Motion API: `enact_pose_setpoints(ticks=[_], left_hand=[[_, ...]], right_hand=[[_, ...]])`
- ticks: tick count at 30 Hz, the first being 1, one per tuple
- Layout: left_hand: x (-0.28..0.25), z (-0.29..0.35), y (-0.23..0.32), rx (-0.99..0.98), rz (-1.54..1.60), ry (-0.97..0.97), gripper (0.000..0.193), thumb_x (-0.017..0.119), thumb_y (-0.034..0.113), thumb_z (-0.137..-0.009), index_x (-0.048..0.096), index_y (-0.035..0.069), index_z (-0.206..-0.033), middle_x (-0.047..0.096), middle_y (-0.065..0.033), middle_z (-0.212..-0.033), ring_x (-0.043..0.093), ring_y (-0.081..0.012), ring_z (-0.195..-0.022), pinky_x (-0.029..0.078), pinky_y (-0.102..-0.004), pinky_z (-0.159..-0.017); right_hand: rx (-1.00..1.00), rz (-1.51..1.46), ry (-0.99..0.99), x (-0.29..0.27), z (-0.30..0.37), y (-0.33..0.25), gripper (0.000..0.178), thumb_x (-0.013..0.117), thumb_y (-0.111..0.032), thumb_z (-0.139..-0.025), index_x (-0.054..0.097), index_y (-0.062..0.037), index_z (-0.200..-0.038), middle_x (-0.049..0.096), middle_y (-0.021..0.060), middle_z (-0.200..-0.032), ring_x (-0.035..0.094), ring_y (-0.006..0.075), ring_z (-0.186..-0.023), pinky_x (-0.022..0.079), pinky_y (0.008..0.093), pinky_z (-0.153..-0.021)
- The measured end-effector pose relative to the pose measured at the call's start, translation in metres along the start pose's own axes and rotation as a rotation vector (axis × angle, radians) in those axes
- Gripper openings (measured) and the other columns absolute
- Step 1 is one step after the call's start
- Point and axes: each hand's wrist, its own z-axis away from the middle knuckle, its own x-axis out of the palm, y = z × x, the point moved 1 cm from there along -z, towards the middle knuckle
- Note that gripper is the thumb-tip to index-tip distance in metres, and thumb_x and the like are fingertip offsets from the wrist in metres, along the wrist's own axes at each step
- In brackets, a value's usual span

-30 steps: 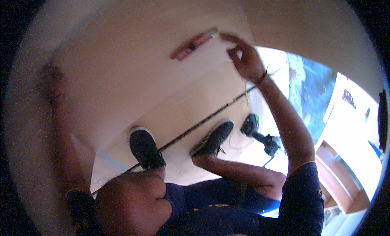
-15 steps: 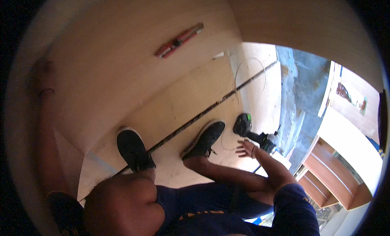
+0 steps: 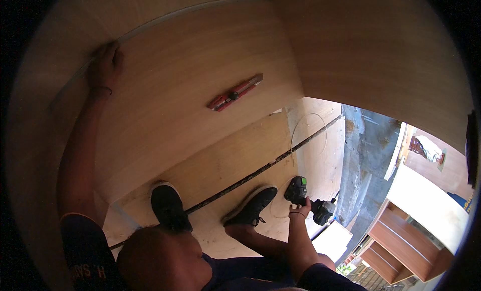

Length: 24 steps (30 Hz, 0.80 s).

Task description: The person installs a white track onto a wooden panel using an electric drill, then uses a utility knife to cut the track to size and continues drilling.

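Note:
My left hand [image 3: 104, 68] is raised to the seam where the wooden panel [image 3: 190, 55] meets the panel above it. Its fingers look curled in the dim light, and whatever they grip, if anything, is hidden. Low on the right, my right hand [image 3: 300, 209] has its fingers around the handle of a black cordless drill [image 3: 322, 211]. The drill lies on its side on the floor boards, its battery with a green patch [image 3: 296, 188] toward my right shoe. A red utility knife [image 3: 235, 92] rests on the panel.
My shoes [image 3: 169, 207] stand on wooden boards crossed by a dark gap [image 3: 240, 183]. A thin loop of wire [image 3: 326, 133] lies beyond the drill. Another panel [image 3: 371, 55] stands at upper right. At right are a blue-grey floor [image 3: 368, 135] and a wooden shelf unit [image 3: 406, 236].
My right hand has gone from open beside the drill to its handle. My left hand has moved up and right along the panel to the seam. The whole view has shifted.

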Motion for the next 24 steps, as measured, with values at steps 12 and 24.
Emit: enact_pose_setpoints(ticks=[12,24], left_hand=[[-0.012,-0.011,0.007,-0.061,0.296,0.064,0.018,0.058,0.023,-0.078,0.058,0.008,-0.086,0.061,-0.015,-0.088,0.059,-0.0301,-0.084,0.047,-0.0424,-0.075],[0.004,-0.003,0.006,-0.206,0.152,0.154,0.028,0.057,0.035,-0.078,0.059,0.009,-0.087,0.063,-0.0122,-0.086,0.062,-0.0336,-0.079,0.05,-0.0452,-0.07]], right_hand=[[-0.276,-0.078,-0.421,0.038,-0.006,-0.032,0.019,0.06,-0.018,-0.079,0.063,-0.0038,-0.091,0.064,0.0104,-0.092,0.06,0.023,-0.086,0.048,0.0399,-0.081],[-0.878,0.324,-0.971,0.214,0.222,-0.124,0.035,0.059,-0.021,-0.081,0.059,-0.0018,-0.11,0.062,0.0095,-0.09,0.059,0.0209,-0.078,0.049,0.0347,-0.074]])
